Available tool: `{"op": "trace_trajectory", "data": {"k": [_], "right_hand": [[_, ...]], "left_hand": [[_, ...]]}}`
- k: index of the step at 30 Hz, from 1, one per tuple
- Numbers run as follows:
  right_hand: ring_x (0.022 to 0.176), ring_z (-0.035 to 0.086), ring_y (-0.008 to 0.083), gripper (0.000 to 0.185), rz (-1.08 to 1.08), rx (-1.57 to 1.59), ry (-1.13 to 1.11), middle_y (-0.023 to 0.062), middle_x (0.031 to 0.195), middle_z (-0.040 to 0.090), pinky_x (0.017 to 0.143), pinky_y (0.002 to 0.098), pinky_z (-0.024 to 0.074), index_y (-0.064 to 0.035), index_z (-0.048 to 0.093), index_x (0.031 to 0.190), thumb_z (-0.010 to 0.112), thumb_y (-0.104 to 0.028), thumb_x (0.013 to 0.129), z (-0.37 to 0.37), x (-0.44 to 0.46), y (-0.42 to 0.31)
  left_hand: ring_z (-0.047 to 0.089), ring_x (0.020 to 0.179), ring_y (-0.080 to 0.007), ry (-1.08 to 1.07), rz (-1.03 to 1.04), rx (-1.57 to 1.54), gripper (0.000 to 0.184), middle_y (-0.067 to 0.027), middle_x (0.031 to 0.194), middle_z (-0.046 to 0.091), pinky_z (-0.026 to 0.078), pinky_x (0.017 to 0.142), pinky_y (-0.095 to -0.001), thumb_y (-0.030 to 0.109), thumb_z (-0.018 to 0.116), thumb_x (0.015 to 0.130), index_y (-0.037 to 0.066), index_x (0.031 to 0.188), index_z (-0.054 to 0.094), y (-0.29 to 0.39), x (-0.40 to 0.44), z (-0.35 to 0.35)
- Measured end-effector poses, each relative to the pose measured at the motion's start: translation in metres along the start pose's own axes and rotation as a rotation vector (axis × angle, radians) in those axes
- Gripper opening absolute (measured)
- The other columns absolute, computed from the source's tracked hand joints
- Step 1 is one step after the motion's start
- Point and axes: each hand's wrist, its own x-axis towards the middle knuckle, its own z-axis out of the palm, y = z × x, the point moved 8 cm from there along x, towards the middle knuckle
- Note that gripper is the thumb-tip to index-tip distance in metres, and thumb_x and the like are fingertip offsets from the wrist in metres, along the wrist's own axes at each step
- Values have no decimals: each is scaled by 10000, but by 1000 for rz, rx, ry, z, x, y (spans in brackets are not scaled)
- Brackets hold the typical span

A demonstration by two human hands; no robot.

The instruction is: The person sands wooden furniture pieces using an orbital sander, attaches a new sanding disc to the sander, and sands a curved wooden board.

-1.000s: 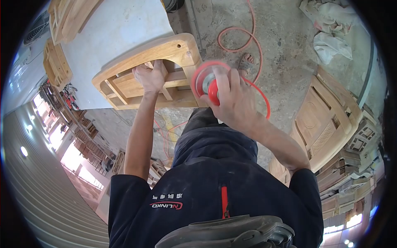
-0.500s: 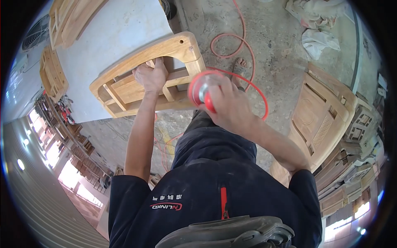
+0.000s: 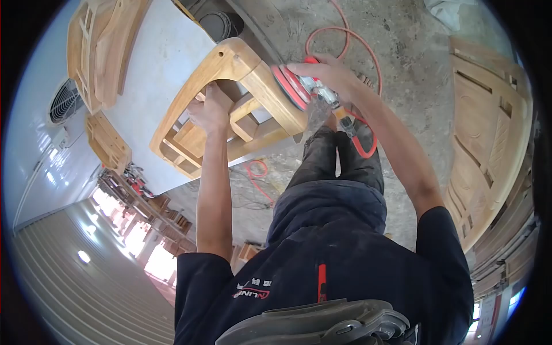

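Observation:
My left hand (image 3: 210,111) is closed around an inner slat of a light wooden furniture frame (image 3: 253,86), which looks like a bed or chair panel with a curved top rail. The frame rests on the white tabletop (image 3: 167,52) near its edge. In my right hand (image 3: 330,75) is a red air sander (image 3: 291,86), fingers wrapped over its body. Its round pad is on edge against the outer end face of the frame, or very close to it. A red air hose (image 3: 368,152) runs from the sander's rear fitting.
More wooden pieces (image 3: 106,52) lie at the table's far left. A dark bucket (image 3: 221,24) stands past the table edge. Carved wooden panels (image 3: 483,138) lean at the right. Red hose (image 3: 376,57) loops over the concrete floor (image 3: 402,92).
The sander in my right hand has moved up to the frame's end face and turned its pad sideways. My left hand keeps its grip. The whole view has shifted and rotated.

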Motion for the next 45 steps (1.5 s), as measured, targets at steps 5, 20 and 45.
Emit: {"op": "trace_trajectory", "data": {"k": [5, 20, 45], "right_hand": [[800, 711, 215, 501, -295, -271, 62, 99, 929, 736, 714, 392, 571, -23, 688, 1033, 868, -468, 891, 15, -16, -26], [888, 656, 184, 590, -62, -135, -116, 71, 972, 702, 793, 365, 529, -40, 709, 996, 863, -589, 842, -24, -16, 60], [937, 718, 465, 689, -662, -1233, 431, 220, 1151, 666, 749, 543, 590, -63, 529, 1372, 869, -409, 883, 81, -149, -21]], "left_hand": [[742, 966, -233, -76, -91, -70, 333, -136, 1129, 770, 601, 852, -386, 59, 744, 929, -54, 1242, 730, -12, 0, 2], [716, 984, -210, -126, -155, -395, 330, -133, 1190, 731, 589, 877, -358, 69, 745, 956, -85, 1243, 692, -66, 26, 5], [691, 1196, -425, -97, 81, 384, 599, -263, 1151, 775, 476, 1064, -533, 512, 663, 972, -32, 1199, 769, 5, -2, -9]]}}
